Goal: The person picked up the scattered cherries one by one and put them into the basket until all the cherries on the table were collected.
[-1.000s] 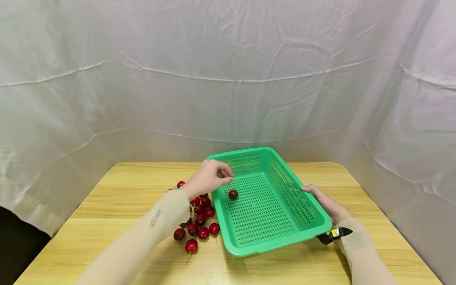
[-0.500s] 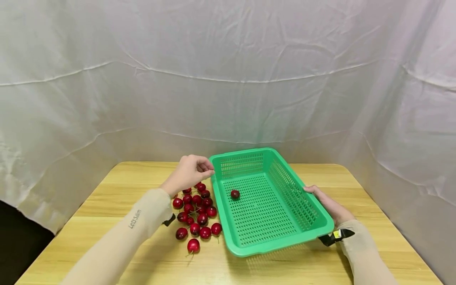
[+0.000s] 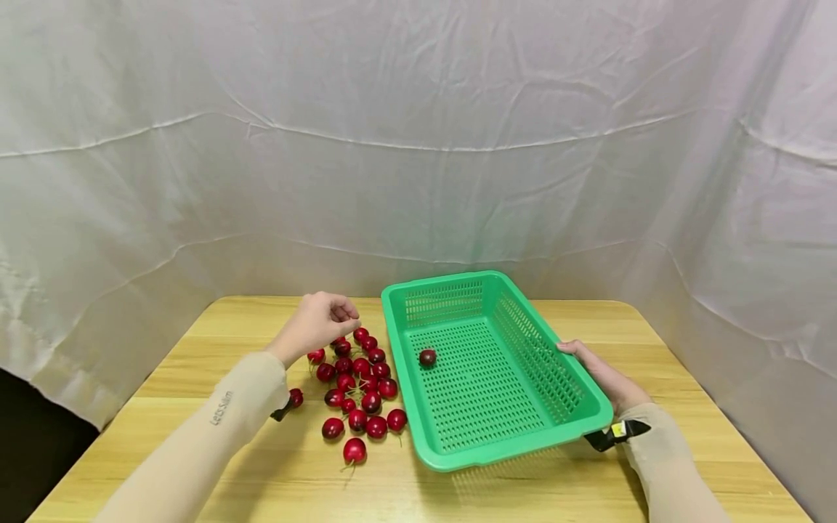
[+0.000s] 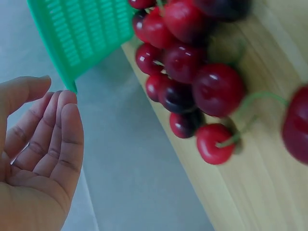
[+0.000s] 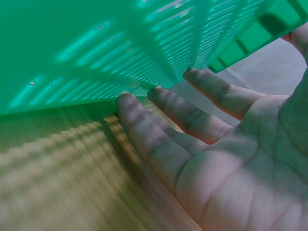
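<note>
My left hand (image 3: pixel 317 323) hovers over the far end of a spread of red cherries (image 3: pixel 370 402) with green stems. In the left wrist view its loosely bent fingers (image 4: pixel 70 139) and thumb stand apart with nothing between them. My right hand (image 3: pixel 608 374) holds the right side of a green plastic basket (image 3: pixel 497 449), thumb over the rim. The right wrist view has its fingertips (image 5: pixel 129 103) against the slotted wall from below. This basket tilts, its right side raised off the table. One dark cherry (image 3: pixel 428 357) lies on its floor near the left wall.
Everything rests on a light wooden table (image 3: pixel 196 370), with a pale fabric curtain (image 3: pixel 418 145) around the back and sides. A separate cherry (image 3: pixel 296 397) shows beside the black strap on my left wrist. Another cherry (image 3: pixel 354 451) lies nearest the table's front.
My left hand has moved left from above the basket to over the cherries, uncovering more of them. The cherry in the basket has shifted slightly. My right hand keeps its hold on the basket.
</note>
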